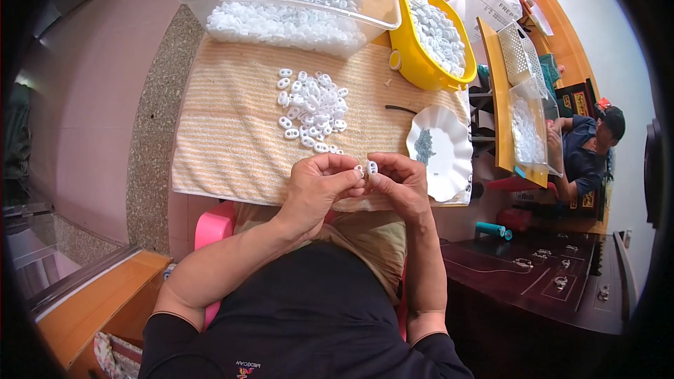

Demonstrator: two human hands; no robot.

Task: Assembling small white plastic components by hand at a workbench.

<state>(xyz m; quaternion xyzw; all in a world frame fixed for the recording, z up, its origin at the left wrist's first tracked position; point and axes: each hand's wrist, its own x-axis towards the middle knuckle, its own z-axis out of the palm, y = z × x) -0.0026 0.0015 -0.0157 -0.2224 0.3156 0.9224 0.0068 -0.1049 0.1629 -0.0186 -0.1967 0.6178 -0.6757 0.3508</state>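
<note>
My right hand (401, 184) pinches a small white oval plastic piece with two holes (372, 167) between thumb and fingers. Close beside it, the thumb and forefinger of my left hand (314, 184) are closed on a smaller white plastic part (360, 170), whose exact kind I cannot make out. Both hands meet over the near edge of a striped towel (232, 119). Beyond them lies a loose pile of white two-hole pieces (316, 109). A white scalloped plate (453, 158) to the right carries a heap of tiny grey-green bits (424, 146).
Along the towel's far side stand a clear bin (365, 28) and a yellow tub (399, 63), both filled with white pieces. A thin black stick (401, 108) lies by the plate. At far right, another person (590, 144) sits by a wooden bench (500, 98) with containers.
</note>
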